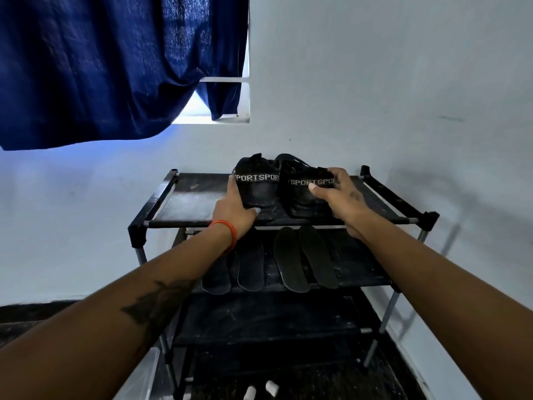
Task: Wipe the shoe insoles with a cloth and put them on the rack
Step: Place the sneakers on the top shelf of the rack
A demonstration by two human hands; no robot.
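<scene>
a: count? where are they?
b: four flat dark insoles (284,259) on second shelf of black rack (138,226); two black knit shoes (256,183) on top shelf.
a: grips?
b: left hand (235,210) grips left shoe, right hand (336,197) the right one (lowest shelf hard to make out).

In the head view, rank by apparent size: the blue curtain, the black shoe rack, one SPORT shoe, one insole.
1. Dark blue fabric curtain, though it may hang nearer the camera.
2. Black metal-framed shoe rack.
3 and 4. The black SPORT-banded shoe and a flat black foam insole look alike; unranked.
</scene>
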